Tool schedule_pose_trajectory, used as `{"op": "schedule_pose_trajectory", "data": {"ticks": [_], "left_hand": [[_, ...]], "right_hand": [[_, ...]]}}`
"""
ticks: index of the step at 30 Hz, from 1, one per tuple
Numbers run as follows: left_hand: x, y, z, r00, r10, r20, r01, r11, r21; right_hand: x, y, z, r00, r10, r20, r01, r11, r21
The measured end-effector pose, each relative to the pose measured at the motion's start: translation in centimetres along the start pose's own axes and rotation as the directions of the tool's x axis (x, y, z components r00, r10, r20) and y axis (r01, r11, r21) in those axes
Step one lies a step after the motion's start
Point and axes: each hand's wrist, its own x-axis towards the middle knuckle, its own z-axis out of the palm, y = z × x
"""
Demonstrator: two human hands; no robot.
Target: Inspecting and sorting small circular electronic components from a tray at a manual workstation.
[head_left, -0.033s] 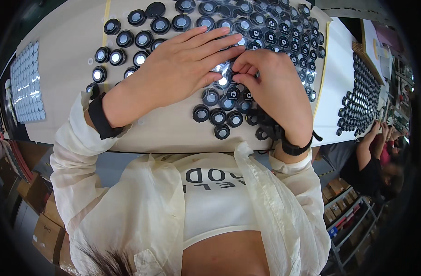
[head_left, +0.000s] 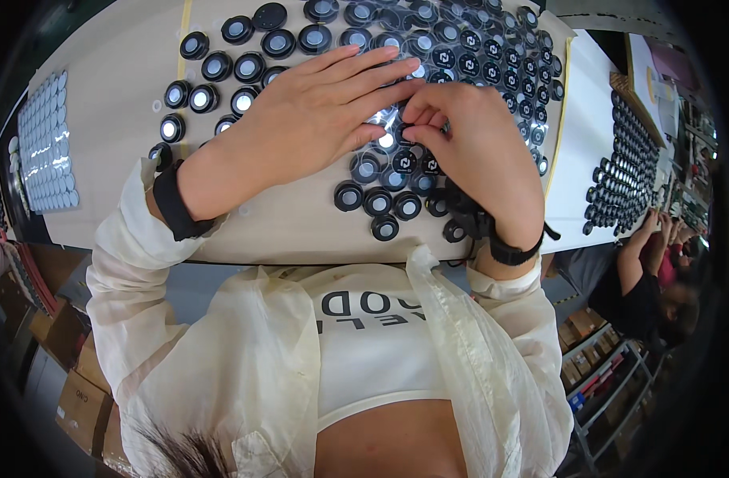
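Note:
My left hand (head_left: 316, 111) lies palm down with its fingers stretched out over a clear plastic sheet (head_left: 387, 119). Under the sheet stand rows of round black caps (head_left: 364, 167), some with pale grey discs on top. Others under the sheet, such as a printed black cap (head_left: 404, 162), carry a white mark. Close to the left fingertips, my right hand (head_left: 468, 135) is closed in a pinch, thumb against bent forefinger, right above the sheet and caps. What sits between those fingertips is too small and covered to name.
Loose black caps (head_left: 217, 67) with pale tops stand left of the sheet on the beige table (head_left: 125, 143). A sheet of round pale stickers (head_left: 49, 143) lies at the far left. More caps (head_left: 623, 171) fill a table on the right, where another person's arm (head_left: 635, 259) reaches in.

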Motion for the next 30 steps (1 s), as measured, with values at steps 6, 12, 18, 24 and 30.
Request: {"op": "schedule_pose_trajectory", "data": {"ticks": [6, 12, 18, 24, 30], "left_hand": [[0.0, -0.1, 0.1, 1.0, 0.007, -0.006, -0.007, 1.0, 0.021], [-0.1, -0.2, 0.1, 1.0, 0.021, -0.003, -0.021, 1.0, 0.015], [-0.1, -0.2, 0.2, 1.0, 0.018, 0.003, -0.018, 1.0, -0.008], [0.3, 0.0, -0.1, 1.0, 0.021, 0.006, -0.02, 0.999, -0.025], [0.5, 0.0, -0.2, 1.0, 0.016, 0.009, -0.015, 0.997, -0.081]], "right_hand": [[1.7, 0.4, -0.8, 0.989, -0.057, 0.135, 0.063, 0.997, -0.042], [1.1, -0.4, -0.5, 0.996, -0.052, 0.073, 0.058, 0.995, -0.08], [-0.3, -1.7, -1.2, 0.994, -0.017, 0.106, 0.035, 0.985, -0.17], [-1.5, -1.6, -2.9, 0.991, 0.023, -0.129, -0.009, 0.994, 0.11], [-1.3, -0.9, -1.6, 0.997, 0.014, -0.081, -0.003, 0.991, 0.134]]}}
